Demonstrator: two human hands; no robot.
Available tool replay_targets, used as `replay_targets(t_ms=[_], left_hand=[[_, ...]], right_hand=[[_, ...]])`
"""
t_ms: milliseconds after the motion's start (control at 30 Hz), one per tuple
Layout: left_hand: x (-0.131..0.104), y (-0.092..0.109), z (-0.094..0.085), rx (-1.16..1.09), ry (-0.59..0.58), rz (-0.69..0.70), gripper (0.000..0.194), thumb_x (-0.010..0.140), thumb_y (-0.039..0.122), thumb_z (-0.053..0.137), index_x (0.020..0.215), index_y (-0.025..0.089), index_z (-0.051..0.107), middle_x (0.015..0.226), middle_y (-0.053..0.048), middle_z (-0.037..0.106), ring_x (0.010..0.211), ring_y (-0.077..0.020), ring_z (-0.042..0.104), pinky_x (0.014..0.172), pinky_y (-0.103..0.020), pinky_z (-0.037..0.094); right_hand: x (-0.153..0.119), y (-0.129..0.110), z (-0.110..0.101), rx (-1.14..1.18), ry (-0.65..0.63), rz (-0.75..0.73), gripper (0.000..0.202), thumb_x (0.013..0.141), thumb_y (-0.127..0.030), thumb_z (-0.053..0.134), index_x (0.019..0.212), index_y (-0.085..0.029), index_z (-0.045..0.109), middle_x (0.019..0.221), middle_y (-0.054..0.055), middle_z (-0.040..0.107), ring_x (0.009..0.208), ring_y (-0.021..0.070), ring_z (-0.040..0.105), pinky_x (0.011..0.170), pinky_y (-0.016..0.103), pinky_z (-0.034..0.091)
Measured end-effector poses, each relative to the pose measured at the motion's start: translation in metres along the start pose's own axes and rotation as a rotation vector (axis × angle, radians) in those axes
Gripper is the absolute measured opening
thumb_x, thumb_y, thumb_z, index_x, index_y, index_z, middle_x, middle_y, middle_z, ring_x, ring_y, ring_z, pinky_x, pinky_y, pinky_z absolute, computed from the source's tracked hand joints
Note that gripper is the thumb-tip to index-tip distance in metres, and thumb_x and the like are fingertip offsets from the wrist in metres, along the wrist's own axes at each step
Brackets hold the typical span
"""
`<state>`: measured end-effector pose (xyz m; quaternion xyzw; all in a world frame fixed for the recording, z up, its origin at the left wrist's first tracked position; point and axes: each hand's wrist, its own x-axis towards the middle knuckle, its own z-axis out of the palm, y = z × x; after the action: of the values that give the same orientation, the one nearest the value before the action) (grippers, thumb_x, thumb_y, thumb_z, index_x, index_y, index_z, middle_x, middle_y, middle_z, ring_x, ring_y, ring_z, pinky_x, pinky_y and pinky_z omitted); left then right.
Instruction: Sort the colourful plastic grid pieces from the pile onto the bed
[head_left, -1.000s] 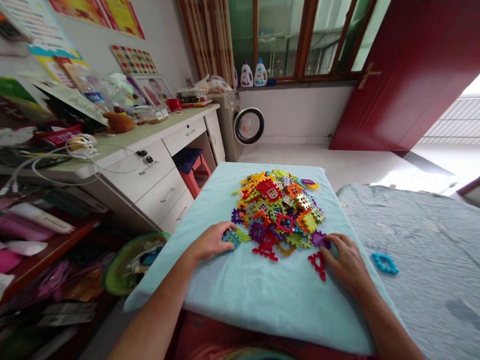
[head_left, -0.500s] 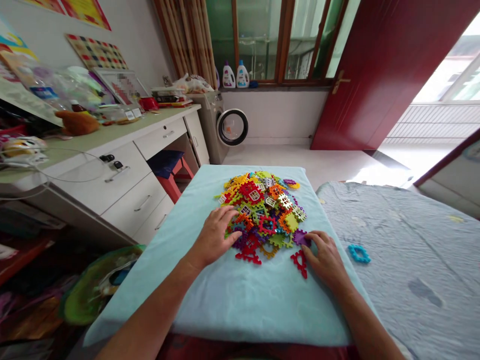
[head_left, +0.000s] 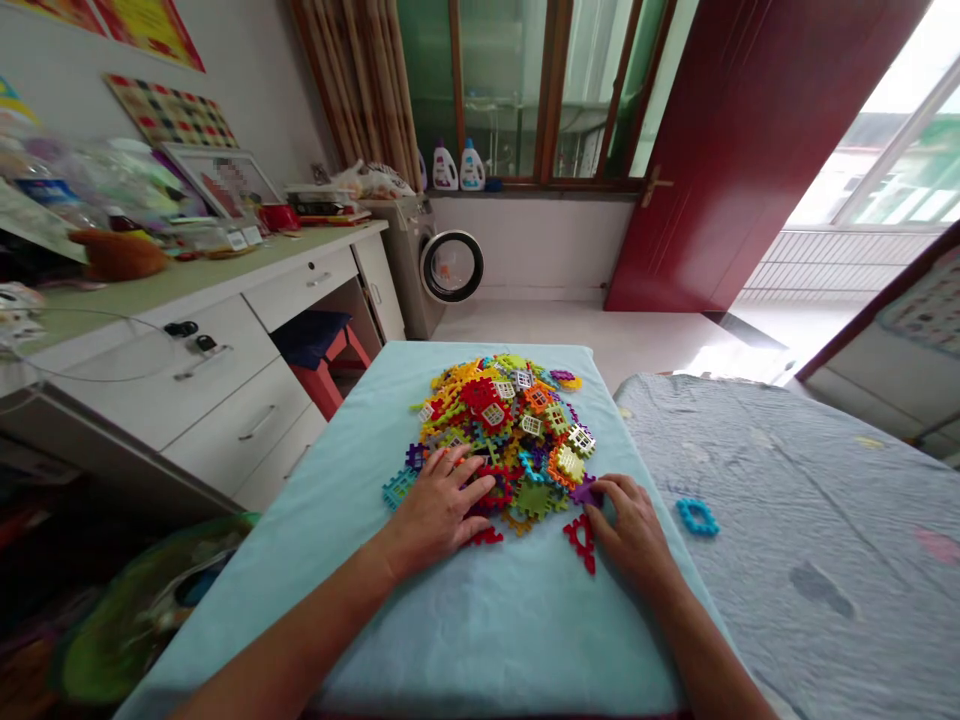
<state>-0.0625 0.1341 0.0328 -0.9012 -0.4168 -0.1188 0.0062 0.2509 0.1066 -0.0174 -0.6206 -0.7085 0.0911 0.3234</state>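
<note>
Red door [head_left: 720,150] beside brown-framed window [head_left: 502,90]

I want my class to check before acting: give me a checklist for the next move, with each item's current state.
1. Left hand touching the heaped colourful plastic pieces: ok
2. Right hand at the flat purple plastic piece: ok
3. Right-hand grip on it secure: cannot tell
4. Red triangular plastic piece on the pale-blue tablecloth: ok
5. Every piece on the tablecloth: not ok; a bright-blue plastic frame lies on the grey-blue cover
</note>
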Motion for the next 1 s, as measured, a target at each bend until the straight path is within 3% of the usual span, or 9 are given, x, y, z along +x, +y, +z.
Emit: replay_targets(t_ms=[133, 233, 367, 433, 600, 767, 1000], left_hand=[[-0.014, -0.012, -0.002, -0.007, 0.073, -0.022, 0.032, 0.088, 0.046, 0.066, 0.116, 0.031, 0.069, 0.138, -0.007, 0.06, 0.137, -0.0339, 0.041, 0.117, -0.066, 0.014], [-0.007, -0.014, -0.005, -0.038, 0.128, -0.034, 0.028, 0.09, 0.049, 0.061, 0.107, 0.03, 0.071, 0.138, -0.007, 0.059, 0.137, -0.0334, 0.042, 0.117, -0.066, 0.015], [0.032, -0.008, -0.013, -0.044, 0.23, -0.04, 0.037, 0.091, 0.049, 0.058, 0.117, 0.025, 0.069, 0.145, -0.012, 0.052, 0.14, -0.0341, 0.037, 0.119, -0.061, 0.02], [0.057, -0.005, -0.016, -0.019, 0.254, -0.047, 0.044, 0.09, 0.049, 0.06, 0.125, 0.023, 0.066, 0.152, -0.013, 0.043, 0.144, -0.0372, 0.032, 0.119, -0.061, 0.021], [0.095, -0.004, -0.011, 0.058, 0.123, -0.113, 0.056, 0.082, 0.051, 0.068, 0.133, 0.027, 0.062, 0.156, -0.014, 0.038, 0.145, -0.046, 0.026, 0.115, -0.067, 0.024], [0.077, -0.009, -0.004, 0.101, 0.031, -0.095, 0.055, 0.082, 0.049, 0.069, 0.134, 0.03, 0.061, 0.158, -0.011, 0.039, 0.146, -0.0438, 0.028, 0.114, -0.065, 0.028], [0.041, -0.021, -0.001, 0.095, 0.054, -0.062, 0.045, 0.086, 0.041, 0.068, 0.13, 0.03, 0.064, 0.152, -0.011, 0.049, 0.139, -0.0387, 0.041, 0.113, -0.064, 0.032]], right_hand=[[0.0, -0.002, 0.0, 0.012, 0.018, -0.013, 0.017, 0.087, -0.029, 0.057, 0.098, -0.023, 0.069, 0.107, 0.008, 0.066, 0.1, 0.0252, 0.06, 0.094, 0.042, 0.047], [0.001, -0.004, 0.001, 0.046, 0.058, -0.009, 0.017, 0.087, -0.029, 0.056, 0.098, -0.023, 0.067, 0.107, 0.009, 0.066, 0.102, 0.026, 0.06, 0.095, 0.044, 0.047], [0.013, -0.012, -0.001, 0.059, 0.169, -0.023, 0.02, 0.085, -0.027, 0.056, 0.102, -0.022, 0.064, 0.113, 0.01, 0.065, 0.11, 0.0281, 0.058, 0.1, 0.048, 0.045], [0.027, -0.017, -0.001, 0.055, 0.167, -0.051, 0.025, 0.085, -0.027, 0.057, 0.108, -0.022, 0.064, 0.12, 0.011, 0.064, 0.115, 0.0286, 0.056, 0.102, 0.049, 0.044], [0.071, -0.029, 0.016, -0.004, 0.094, -0.033, 0.055, 0.084, -0.039, 0.063, 0.136, -0.023, 0.054, 0.144, 0.014, 0.052, 0.134, 0.0349, 0.045, 0.109, 0.057, 0.038], [0.081, -0.034, 0.039, 0.013, -0.026, -0.027, 0.063, 0.085, -0.041, 0.065, 0.145, -0.03, 0.048, 0.149, 0.013, 0.047, 0.137, 0.0355, 0.043, 0.11, 0.058, 0.036], [0.062, -0.041, 0.038, 0.127, 0.026, -0.175, 0.036, 0.087, -0.03, 0.065, 0.123, -0.029, 0.065, 0.127, 0.007, 0.062, 0.12, 0.0276, 0.055, 0.107, 0.049, 0.04]])
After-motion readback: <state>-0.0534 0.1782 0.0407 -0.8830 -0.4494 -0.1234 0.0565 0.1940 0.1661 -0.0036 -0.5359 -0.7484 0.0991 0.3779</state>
